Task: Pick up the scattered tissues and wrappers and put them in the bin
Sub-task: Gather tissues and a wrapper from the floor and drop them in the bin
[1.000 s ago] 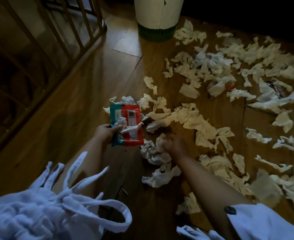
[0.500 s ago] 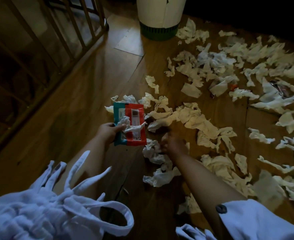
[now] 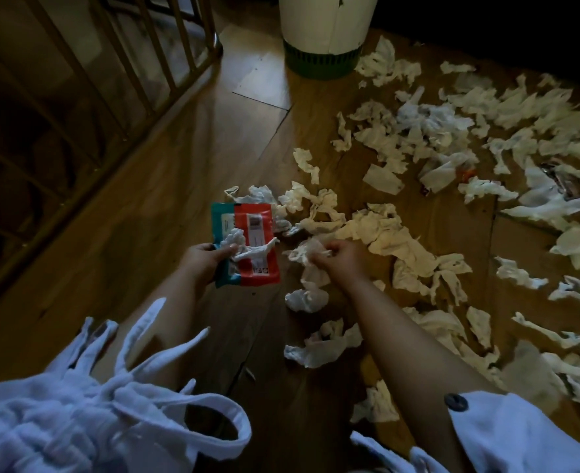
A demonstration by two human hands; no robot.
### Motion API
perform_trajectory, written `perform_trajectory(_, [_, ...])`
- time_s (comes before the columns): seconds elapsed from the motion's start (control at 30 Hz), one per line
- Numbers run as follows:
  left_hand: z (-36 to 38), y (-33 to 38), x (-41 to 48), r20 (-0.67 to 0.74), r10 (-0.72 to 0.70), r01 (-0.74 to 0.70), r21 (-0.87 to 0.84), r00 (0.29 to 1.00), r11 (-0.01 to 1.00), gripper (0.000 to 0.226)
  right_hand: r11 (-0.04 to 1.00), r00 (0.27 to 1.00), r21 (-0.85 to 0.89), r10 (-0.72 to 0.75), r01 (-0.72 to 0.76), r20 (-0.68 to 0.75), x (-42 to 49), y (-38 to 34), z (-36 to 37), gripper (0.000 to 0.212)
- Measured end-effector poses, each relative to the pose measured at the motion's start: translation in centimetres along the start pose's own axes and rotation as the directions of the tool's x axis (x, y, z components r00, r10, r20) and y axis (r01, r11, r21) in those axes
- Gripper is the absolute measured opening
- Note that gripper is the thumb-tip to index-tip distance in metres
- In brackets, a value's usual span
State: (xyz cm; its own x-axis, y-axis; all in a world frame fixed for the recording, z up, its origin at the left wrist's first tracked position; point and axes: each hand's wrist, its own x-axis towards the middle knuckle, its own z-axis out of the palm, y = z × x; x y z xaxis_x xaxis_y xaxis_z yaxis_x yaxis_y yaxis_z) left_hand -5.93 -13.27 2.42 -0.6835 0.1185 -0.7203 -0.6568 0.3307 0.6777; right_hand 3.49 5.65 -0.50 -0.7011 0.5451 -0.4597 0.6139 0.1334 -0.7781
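Red-and-teal wrapper (image 3: pixel 258 230) sits in the curled grip of the left hand (image 3: pixel 201 259), the right hand (image 3: pixel 343 257) pinches a crumpled tissue (image 3: pixel 304 252) (gathering step), and the bin (image 3: pixel 326 25) is likely next.

White crinkly top (image 3: pixel 36 431), thin cloth, w/ long flat ties (image 3: pixel 138 331) & a loop strap (image 3: pixel 220 414) at front. Right sleeve (image 3: pixel 527 438) white too, one dark round button (image 3: pixel 456 402) at cuff. Forearms, left hand (image 3: pixel 203 261), right hand (image 3: pixel 345 257) bare.

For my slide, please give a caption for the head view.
Left hand holds a red-and-teal plastic wrapper with a crumpled white tissue; right hand grips another crumpled tissue.
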Motion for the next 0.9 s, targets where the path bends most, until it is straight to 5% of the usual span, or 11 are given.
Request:
perform_trajectory(0.13, [-0.3, -0.1, -0.2, -0.012, -0.002, 0.001, -0.026, 1.000, 1.000, 0.035, 0.957, 0.984, -0.286, 0.098, -0.051, 0.151, 1.3, 0.9, 2.4, 0.022])
perform_trajectory(0.23, [-0.3, -0.3, -0.2, -0.011, -0.008, 0.008, -0.020, 1.000, 1.000, 0.037, 0.852, 0.954, -0.513, 0.234, -0.108, 0.188, 0.8, 2.6, 3.7, 0.044])
perform_trajectory(0.33, [-0.3, -0.4, -0.2, -0.011, -0.013, 0.013, -0.008, 1.000, 1.000, 0.037, 0.882, 0.965, -0.427, 0.253, -0.199, 0.073, -1.1, 4.0, 5.2, 0.063])
perform_trajectory(0.4, [-0.2, -0.4, -0.2, -0.016, -0.012, 0.011, -0.013, 1.000, 1.000, 0.038, 0.933, 0.963, -0.301, 0.242, -0.198, 0.119, -2.0, 4.4, 5.2, 0.041])
perform_trajectory(0.53, [0.4, -0.1, 0.1, -0.005, 0.002, -0.002, 0.001, 1.000, 1.000, 0.038, 0.936, 0.988, -0.349, 0.097, -0.049, 0.121, -0.4, 4.2, 1.1, 0.019])
perform_trajectory(0.63, [1.4, -0.3, -0.1, 0.009, 0.025, -0.025, 0.046, 1.000, 0.999, 0.037, 0.967, 0.991, -0.233, 0.081, -0.103, -0.104, 1.3, 4.2, -3.6, 0.044])
perform_trajectory(0.73, [2.4, -0.5, -0.4, 0.036, 0.015, -0.017, 0.053, 0.999, 0.998, 0.038, 0.930, 0.975, -0.325, 0.111, -0.170, -0.193, 2.0, 6.0, -6.2, 0.058])
perform_trajectory(0.9, [4.2, -0.6, -0.9, 0.096, 0.007, -0.011, 0.041, 0.995, 0.999, 0.039, 0.862, 0.987, -0.482, 0.119, -0.156, -0.106, 1.4, 7.7, -5.3, 0.035])
